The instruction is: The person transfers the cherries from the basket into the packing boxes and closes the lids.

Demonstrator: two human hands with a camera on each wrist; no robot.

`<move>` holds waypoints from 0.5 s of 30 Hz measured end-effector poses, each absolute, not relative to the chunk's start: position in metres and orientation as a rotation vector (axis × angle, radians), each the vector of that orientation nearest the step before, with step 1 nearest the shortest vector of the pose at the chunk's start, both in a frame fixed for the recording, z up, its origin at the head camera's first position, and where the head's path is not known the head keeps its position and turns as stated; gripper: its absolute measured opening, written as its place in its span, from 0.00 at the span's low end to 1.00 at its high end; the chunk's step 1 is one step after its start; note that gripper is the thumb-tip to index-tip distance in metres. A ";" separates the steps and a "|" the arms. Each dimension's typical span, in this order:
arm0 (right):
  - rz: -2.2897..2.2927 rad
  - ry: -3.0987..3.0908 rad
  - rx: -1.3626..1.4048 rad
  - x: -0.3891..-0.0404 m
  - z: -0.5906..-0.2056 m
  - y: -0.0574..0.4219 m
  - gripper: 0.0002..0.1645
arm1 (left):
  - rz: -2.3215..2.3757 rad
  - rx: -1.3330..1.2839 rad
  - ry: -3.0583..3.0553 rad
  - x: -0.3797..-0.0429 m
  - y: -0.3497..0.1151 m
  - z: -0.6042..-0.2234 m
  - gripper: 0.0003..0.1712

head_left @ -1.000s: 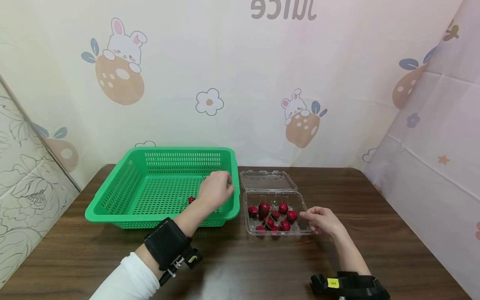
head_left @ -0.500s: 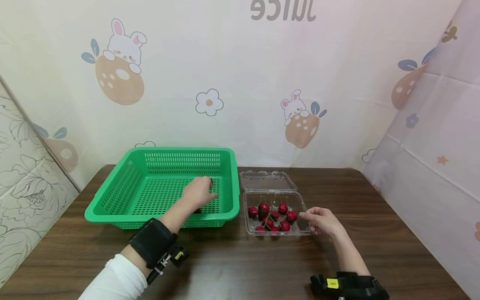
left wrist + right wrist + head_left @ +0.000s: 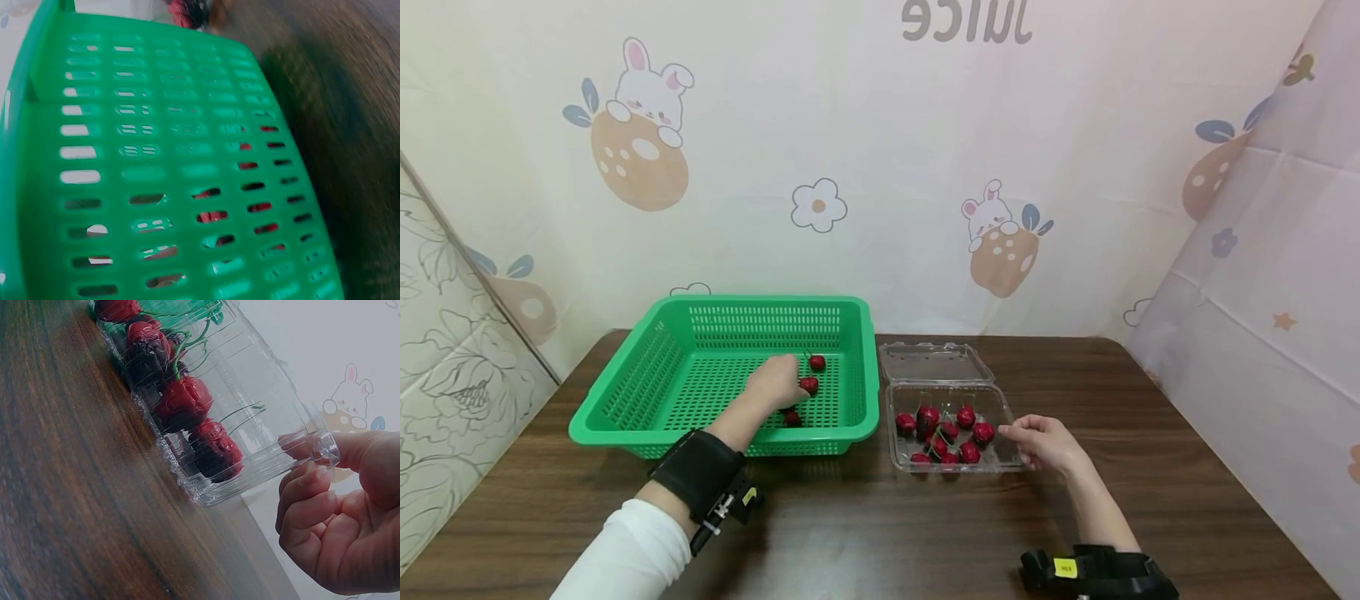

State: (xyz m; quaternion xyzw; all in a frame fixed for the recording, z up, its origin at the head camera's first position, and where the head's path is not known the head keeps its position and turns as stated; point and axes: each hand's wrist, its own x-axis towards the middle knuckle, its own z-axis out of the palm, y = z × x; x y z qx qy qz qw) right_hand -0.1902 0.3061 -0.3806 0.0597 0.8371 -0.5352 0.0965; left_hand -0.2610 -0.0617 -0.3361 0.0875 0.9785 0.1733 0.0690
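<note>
Printed curtain (image 3: 887,150) behind table (image 3: 880,533); basket wall (image 3: 855,367), clear box (image 3: 904,398) between hands (image 3: 773,382) (image 3: 1048,440).

Soft light, wrist views dim (left blurred)

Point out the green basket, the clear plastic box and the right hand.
Green basket (image 3: 765,327): head view, on its inner back wall.
Clear plastic box (image 3: 936,364): head view, on its open lid.
Right hand (image 3: 1049,442): head view, middle of the hand.
</note>
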 end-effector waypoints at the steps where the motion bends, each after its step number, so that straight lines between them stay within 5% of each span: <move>1: -1.585 2.480 0.177 -0.190 -0.381 0.306 0.15 | 0.512 0.255 2.945 -0.262 -0.063 -0.337 0.21; 15: -1.592 2.456 0.171 -0.191 -0.381 0.307 0.17 | 0.450 0.177 2.896 -0.268 -0.069 -0.347 0.09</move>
